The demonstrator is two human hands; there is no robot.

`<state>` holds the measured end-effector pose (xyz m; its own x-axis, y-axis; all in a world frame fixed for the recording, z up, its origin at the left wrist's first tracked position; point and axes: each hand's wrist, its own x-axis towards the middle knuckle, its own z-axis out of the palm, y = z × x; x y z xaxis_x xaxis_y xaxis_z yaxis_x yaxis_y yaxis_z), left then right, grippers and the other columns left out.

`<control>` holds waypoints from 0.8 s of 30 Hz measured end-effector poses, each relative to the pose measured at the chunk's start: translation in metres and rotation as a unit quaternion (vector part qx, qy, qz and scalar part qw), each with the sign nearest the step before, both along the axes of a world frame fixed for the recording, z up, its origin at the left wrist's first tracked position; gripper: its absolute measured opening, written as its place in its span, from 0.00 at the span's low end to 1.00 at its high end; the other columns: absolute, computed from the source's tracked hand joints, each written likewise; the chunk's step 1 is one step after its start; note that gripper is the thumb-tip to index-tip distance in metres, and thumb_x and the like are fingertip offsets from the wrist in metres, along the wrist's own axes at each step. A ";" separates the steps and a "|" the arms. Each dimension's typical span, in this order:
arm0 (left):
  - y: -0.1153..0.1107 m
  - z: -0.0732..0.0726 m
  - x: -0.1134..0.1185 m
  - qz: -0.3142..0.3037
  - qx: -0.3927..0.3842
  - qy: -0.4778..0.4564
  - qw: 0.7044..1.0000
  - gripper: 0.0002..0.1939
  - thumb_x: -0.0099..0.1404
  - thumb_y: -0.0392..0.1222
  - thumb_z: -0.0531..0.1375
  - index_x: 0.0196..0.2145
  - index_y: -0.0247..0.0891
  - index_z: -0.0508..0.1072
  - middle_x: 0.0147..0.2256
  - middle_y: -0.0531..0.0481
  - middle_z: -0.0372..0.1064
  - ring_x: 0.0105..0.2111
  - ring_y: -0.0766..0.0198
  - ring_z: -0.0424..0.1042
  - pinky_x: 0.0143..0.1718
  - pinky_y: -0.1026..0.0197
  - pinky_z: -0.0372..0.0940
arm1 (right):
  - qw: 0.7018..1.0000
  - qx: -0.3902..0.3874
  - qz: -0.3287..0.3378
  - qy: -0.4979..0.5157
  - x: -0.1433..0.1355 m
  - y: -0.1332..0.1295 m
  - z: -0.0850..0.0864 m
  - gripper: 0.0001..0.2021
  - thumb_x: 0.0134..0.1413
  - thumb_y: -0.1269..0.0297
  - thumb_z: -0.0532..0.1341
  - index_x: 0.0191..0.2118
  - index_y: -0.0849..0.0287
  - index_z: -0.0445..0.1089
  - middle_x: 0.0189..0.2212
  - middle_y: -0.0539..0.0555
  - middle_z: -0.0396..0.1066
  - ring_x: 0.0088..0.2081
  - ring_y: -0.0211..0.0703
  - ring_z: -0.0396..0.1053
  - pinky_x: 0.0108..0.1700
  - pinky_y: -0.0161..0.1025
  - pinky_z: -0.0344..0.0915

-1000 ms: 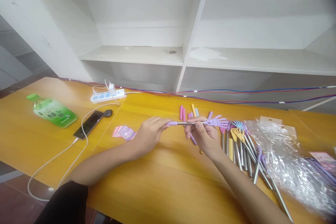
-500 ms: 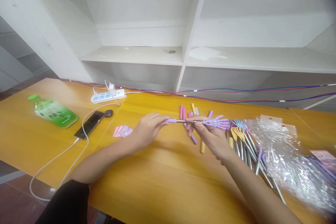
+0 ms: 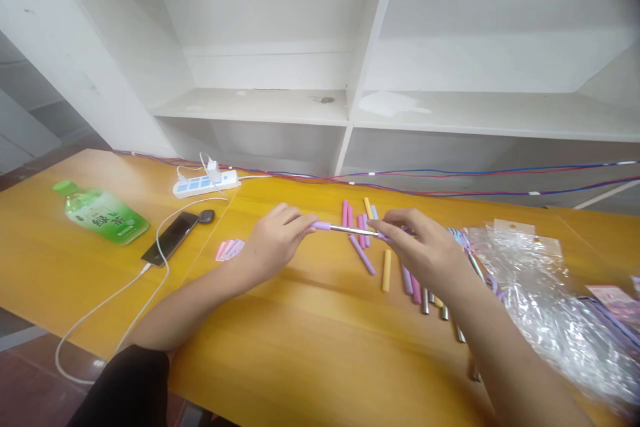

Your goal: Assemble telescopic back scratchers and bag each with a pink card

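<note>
My left hand (image 3: 277, 240) pinches the purple handle end of a thin metal rod (image 3: 350, 231), held level above the table. My right hand (image 3: 425, 247) is closed round the rod's other end and hides most of its purple hand-shaped head. Pink, purple, yellow and blue tubes lie below and behind the rod, among them a yellow tube (image 3: 387, 271) and a purple tube (image 3: 362, 255). More metal rods and tubes, partly hidden by my right hand and forearm, lie to the right.
Crumpled clear plastic bags (image 3: 545, 300) cover the right side. Small pink cards (image 3: 230, 250) lie left of centre. Further left are a phone (image 3: 171, 237), a green bottle (image 3: 103, 213), a white cable and a power strip (image 3: 206, 184). White shelving (image 3: 250, 105) stands behind the table (image 3: 280, 353).
My right hand has shifted to the right along the rod and now covers its purple head. The rod tilts slightly down to the right. My left hand keeps its hold.
</note>
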<state>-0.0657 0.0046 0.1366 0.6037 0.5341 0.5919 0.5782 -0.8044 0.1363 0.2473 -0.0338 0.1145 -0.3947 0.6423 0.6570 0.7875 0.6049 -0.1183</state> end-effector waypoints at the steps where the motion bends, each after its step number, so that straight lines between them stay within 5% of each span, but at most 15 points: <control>1: 0.000 0.000 0.000 -0.001 0.014 0.007 1.000 0.13 0.79 0.41 0.54 0.50 0.40 0.78 0.35 0.48 0.75 0.34 0.62 0.65 0.39 0.60 0.62 | 1.000 -0.002 0.011 -0.008 0.000 -0.001 0.001 0.13 0.73 0.66 0.54 0.53 0.49 0.74 0.40 0.55 0.72 0.37 0.43 0.67 0.38 0.41 0.63; 8: 0.000 -0.005 -0.003 0.000 0.073 0.032 0.997 0.12 0.78 0.36 0.53 0.48 0.41 0.77 0.34 0.51 0.76 0.32 0.64 0.65 0.36 0.58 0.57 | 0.991 0.053 0.087 -0.085 -0.008 -0.004 0.006 0.20 0.72 0.75 0.50 0.63 0.55 0.65 0.32 0.55 0.68 0.34 0.43 0.64 0.39 0.42 0.61; 17: -0.005 -0.016 0.003 0.017 0.043 0.020 0.999 0.13 0.78 0.35 0.52 0.45 0.42 0.77 0.32 0.51 0.75 0.32 0.63 0.66 0.34 0.57 0.55 | 0.993 -0.007 0.115 -0.032 -0.006 -0.001 -0.021 0.18 0.72 0.72 0.50 0.60 0.56 0.68 0.34 0.57 0.67 0.38 0.45 0.66 0.46 0.44 0.66; 24: -0.008 -0.022 0.006 0.021 0.040 0.003 0.999 0.12 0.77 0.35 0.54 0.47 0.43 0.77 0.33 0.52 0.76 0.32 0.63 0.65 0.34 0.57 0.54 | 0.992 0.006 0.112 -0.051 -0.009 -0.003 -0.019 0.16 0.71 0.74 0.50 0.58 0.57 0.68 0.35 0.57 0.68 0.37 0.44 0.66 0.46 0.42 0.66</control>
<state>-0.0592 -0.0033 0.1143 0.5857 0.5098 0.6301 0.6122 -0.7877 0.0683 0.2382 -0.0371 0.0950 -0.5915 0.5238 0.6130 0.6413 0.7664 -0.0361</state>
